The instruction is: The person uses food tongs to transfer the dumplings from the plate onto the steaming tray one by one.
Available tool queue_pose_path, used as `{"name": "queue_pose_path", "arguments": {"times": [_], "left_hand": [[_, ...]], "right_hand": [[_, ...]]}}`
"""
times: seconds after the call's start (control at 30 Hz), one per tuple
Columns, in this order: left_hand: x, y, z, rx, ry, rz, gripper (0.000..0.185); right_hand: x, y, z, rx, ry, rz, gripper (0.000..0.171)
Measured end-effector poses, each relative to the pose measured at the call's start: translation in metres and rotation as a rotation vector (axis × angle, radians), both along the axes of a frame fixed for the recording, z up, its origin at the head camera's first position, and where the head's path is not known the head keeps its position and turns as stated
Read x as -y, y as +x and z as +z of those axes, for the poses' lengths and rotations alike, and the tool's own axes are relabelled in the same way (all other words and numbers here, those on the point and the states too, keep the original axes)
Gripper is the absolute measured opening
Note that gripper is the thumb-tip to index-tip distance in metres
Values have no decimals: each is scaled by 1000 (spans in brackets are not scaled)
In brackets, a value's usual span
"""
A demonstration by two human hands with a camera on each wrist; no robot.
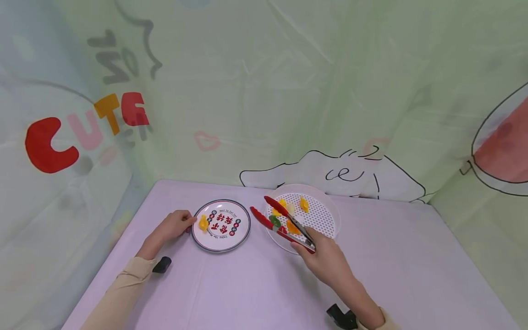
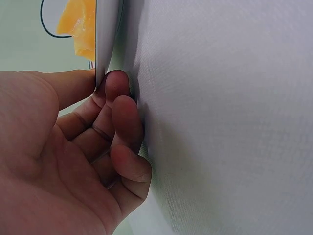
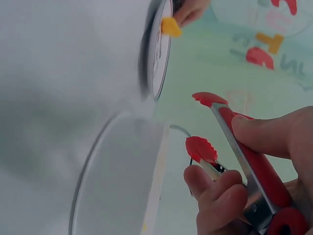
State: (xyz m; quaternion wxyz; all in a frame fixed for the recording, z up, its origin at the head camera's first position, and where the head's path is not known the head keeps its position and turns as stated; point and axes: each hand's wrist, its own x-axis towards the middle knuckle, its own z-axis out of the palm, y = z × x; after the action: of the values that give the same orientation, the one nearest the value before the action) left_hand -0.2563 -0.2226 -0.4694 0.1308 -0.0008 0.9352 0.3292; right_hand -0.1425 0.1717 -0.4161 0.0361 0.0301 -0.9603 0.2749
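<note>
My left hand (image 1: pixel 178 223) pinches the left rim of a white plate (image 1: pixel 222 243) with red lettering, thumb on top and fingers beneath, as the left wrist view shows. On the plate's left side lies a yellow piece (image 1: pixel 203 223), its kind unclear. In my right hand (image 1: pixel 326 256) is a pair of red-tipped metal tongs (image 1: pixel 284 231), its arms spread apart with nothing between the tips. The tongs hang over the left part of a round white perforated tray (image 1: pixel 336 220). Several yellow pieces (image 1: pixel 304 205), a green piece (image 1: pixel 275 221) and a small red piece lie in it.
Both plate and tray rest on a pale lilac tablecloth (image 1: pixel 239 284), with a gap between them. A printed curtain (image 1: pixel 247 91) stands along the table's back and sides. Black wrist devices (image 1: pixel 162 265) sit at both forearms.
</note>
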Motion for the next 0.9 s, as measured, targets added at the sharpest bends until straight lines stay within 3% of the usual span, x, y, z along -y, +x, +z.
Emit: {"name": "queue_pose_path", "arguments": {"times": [0.2, 0.53, 0.9], "left_hand": [[-2, 2, 3, 7, 6, 3, 22], [-2, 0, 5, 20, 0, 3, 22], [-1, 2, 7, 11, -6, -7, 22]], "right_hand": [[39, -4, -6, 16, -44, 78, 63], [84, -21, -31, 20, -68, 245, 43], [108, -31, -47, 38, -13, 280, 55]]}}
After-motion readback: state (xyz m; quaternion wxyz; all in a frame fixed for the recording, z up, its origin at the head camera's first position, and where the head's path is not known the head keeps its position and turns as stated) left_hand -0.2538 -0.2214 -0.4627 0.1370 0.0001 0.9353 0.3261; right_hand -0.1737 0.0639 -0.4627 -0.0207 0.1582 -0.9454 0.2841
